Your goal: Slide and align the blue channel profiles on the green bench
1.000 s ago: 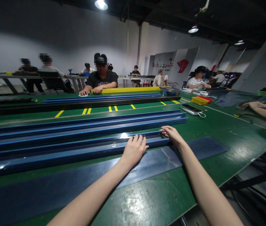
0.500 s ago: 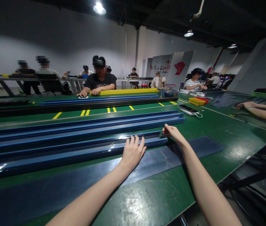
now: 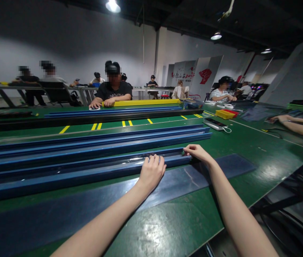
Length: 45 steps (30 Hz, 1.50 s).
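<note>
A long blue channel point(image 3: 87, 174) lies across the green table, with shiny clear film inside it. Over its near edge rests my left hand point(image 3: 153, 171), fingers bent and close together on the channel. At the channel's right end my right hand point(image 3: 194, 152) pinches the tip of its far wall or the film there; which one is too small to tell. A flat translucent sheet point(image 3: 82, 210) lies nearer to me, under my forearms. Beyond the held channel lie more blue channels point(image 3: 98, 145).
A phone on a white power bank point(image 3: 215, 124) sits beyond my right hand. Further back are a yellow tray point(image 3: 224, 114), a black profile point(image 3: 92, 119) and a yellow profile point(image 3: 143, 103) by a seated person. Another person's hands point(image 3: 281, 118) are at the right.
My right hand's fingers have closed at the channel's end. My left hand's fingers have drawn together. The film's shine inside the channel has shifted.
</note>
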Each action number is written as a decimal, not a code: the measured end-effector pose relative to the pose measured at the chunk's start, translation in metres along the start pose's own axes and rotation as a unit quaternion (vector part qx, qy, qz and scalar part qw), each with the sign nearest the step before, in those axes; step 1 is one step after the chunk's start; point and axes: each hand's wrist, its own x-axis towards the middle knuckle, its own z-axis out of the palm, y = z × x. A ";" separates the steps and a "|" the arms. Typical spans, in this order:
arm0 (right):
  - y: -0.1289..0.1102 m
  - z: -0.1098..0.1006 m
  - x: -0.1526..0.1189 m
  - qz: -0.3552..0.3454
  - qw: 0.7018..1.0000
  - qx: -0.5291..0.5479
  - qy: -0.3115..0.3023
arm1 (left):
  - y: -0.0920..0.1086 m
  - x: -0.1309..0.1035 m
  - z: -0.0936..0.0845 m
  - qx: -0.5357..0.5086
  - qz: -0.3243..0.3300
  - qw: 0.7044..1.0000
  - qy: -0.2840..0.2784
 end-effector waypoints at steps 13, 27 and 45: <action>0.010 0.002 0.003 0.046 0.998 0.015 -0.040 | -0.002 0.000 0.005 0.003 0.002 1.000 -0.018; 0.008 0.000 0.003 0.050 0.997 0.022 -0.063 | -0.003 0.000 0.004 -0.015 -0.003 1.000 -0.018; 0.006 0.000 0.002 0.063 0.995 -0.004 -0.072 | -0.003 0.001 0.005 -0.018 -0.008 1.000 -0.011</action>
